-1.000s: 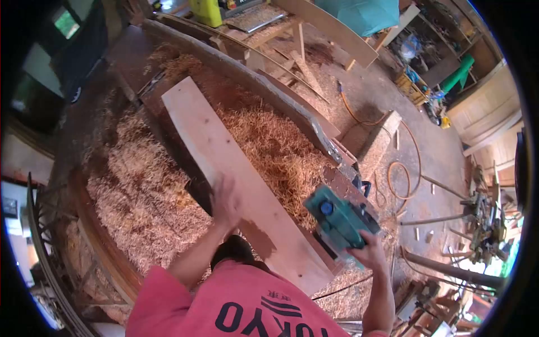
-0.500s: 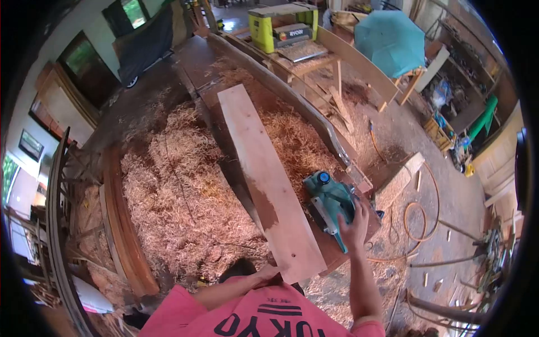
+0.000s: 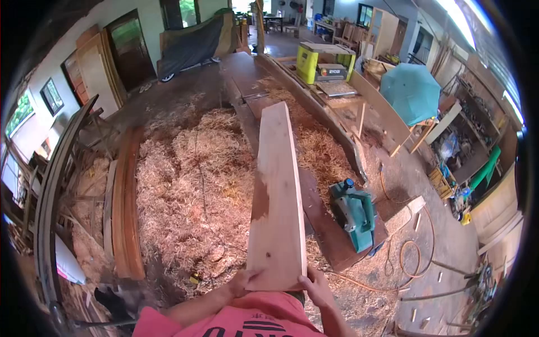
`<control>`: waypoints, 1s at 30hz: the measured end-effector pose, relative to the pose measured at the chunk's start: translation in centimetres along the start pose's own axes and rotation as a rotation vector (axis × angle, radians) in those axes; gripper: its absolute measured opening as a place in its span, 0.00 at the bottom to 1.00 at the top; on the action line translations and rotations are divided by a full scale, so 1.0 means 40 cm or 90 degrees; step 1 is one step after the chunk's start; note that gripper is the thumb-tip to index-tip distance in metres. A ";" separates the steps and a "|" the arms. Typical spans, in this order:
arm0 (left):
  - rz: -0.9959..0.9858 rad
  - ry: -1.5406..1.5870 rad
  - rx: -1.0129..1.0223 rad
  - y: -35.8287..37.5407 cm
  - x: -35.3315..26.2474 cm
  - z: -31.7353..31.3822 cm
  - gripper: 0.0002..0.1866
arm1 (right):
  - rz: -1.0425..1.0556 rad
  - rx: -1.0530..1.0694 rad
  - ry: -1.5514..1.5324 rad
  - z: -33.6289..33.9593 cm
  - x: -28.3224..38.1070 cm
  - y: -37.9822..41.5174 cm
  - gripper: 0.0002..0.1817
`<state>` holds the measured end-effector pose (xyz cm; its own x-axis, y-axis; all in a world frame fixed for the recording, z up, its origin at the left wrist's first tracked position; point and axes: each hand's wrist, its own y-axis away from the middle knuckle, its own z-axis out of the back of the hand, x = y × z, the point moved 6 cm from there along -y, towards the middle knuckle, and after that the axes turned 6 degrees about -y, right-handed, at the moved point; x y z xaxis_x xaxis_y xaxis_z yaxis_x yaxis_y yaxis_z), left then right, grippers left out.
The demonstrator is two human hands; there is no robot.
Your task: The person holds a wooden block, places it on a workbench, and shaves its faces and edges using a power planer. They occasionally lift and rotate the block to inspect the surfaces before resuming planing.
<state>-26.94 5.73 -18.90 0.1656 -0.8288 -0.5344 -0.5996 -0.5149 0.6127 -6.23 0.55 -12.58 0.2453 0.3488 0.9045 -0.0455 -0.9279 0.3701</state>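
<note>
A long pale wooden board (image 3: 278, 208) points away from my body, its near end close to my shirt. A darker brown patch shows on its left edge. My left hand (image 3: 244, 281) grips the near end at the left corner. At the right corner, my right hand (image 3: 315, 285) holds the same end, thumb along the edge. To the right, a teal electric hand planer (image 3: 355, 213) rests on a reddish-brown plank (image 3: 337, 250), apart from both hands. The fingers under the board are hidden.
Heaps of wood shavings (image 3: 191, 185) cover the floor on the left. A green Ryobi thickness planer (image 3: 328, 64) stands on a wooden stand at the back, near a teal umbrella (image 3: 410, 92). An orange hose (image 3: 412, 261) coils on the right floor. Stacked timbers (image 3: 128, 208) lie left.
My right hand has left the hand planer and now holds the board's near right corner. The board has been raised and turned, and the view has tilted up.
</note>
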 end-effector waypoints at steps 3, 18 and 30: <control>-0.054 0.146 0.187 0.066 -0.030 -0.064 0.32 | 0.195 0.078 0.067 -0.106 0.218 0.093 0.37; -0.251 0.250 0.364 0.235 -0.311 -0.257 0.32 | 0.527 -0.040 0.174 -0.304 0.481 0.069 0.28; -0.259 0.290 0.445 0.266 -0.349 -0.280 0.30 | 0.522 -0.025 0.125 -0.337 0.517 0.066 0.23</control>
<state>-26.86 9.39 1.59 0.6696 -0.6958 -0.2598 -0.7392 -0.6584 -0.1417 -14.33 7.09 9.96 -0.0531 -0.4128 0.9093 -0.1694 -0.8936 -0.4156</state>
